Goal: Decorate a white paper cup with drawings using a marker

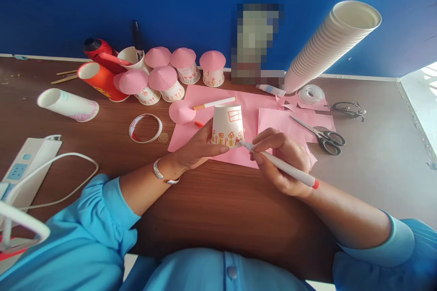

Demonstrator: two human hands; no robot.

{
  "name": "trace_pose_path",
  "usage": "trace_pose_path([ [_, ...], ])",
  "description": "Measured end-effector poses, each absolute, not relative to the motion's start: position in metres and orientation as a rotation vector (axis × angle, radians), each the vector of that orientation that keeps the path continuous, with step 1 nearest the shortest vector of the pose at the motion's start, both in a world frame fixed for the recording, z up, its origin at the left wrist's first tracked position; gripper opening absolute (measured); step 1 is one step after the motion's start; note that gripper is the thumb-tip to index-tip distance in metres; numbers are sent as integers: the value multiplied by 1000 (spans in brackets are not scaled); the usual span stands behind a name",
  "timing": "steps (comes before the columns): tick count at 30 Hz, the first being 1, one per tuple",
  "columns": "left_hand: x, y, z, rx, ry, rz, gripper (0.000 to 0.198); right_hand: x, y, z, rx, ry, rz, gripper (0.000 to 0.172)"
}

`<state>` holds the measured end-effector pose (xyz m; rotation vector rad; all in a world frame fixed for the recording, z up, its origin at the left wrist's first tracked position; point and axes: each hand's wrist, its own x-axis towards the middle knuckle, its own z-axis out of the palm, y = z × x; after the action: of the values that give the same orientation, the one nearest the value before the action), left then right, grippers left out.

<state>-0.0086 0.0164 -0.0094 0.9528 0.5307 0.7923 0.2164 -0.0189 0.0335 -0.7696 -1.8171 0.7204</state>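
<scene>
My left hand (201,145) holds an upside-down white paper cup (221,122) over the pink paper, fingers behind it and thumb along its lower edge. Orange flowers with greenish parts run round the cup's wide rim, and an orange window outline is near its top. In my right hand (282,159) is a white marker (287,168) with a red end cap, its tip touching or close to the cup's lower right side. Beyond the cup lie an orange-and-white marker (215,103) and a pink paper cone (182,112).
Several decorated cups with pink cone tops (212,61) stand near the blue wall. Stacked cups (327,50) lean at the right, near black scissors (319,134), clear tape (311,94) and a glue tube (271,90). A tape roll (145,140) and power strip (30,168) are left.
</scene>
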Motion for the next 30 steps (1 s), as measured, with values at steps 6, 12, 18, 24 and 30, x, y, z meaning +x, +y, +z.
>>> trace_pose_path([
  [6,-9,17,-10,967,534,794,65,216,-18,32,-754,-1809,731,14],
  [12,-10,17,-11,941,551,794,66,219,-19,25,-699,-1728,701,12],
  [18,-11,16,-10,903,537,793,62,219,-6,11,-743,-1626,814,54],
  [24,-13,15,0,972,459,640,63,222,7,10,-652,-1922,799,88],
  [30,-11,13,-2,1051,518,670,76,222,2,10,-735,-1936,658,77],
])
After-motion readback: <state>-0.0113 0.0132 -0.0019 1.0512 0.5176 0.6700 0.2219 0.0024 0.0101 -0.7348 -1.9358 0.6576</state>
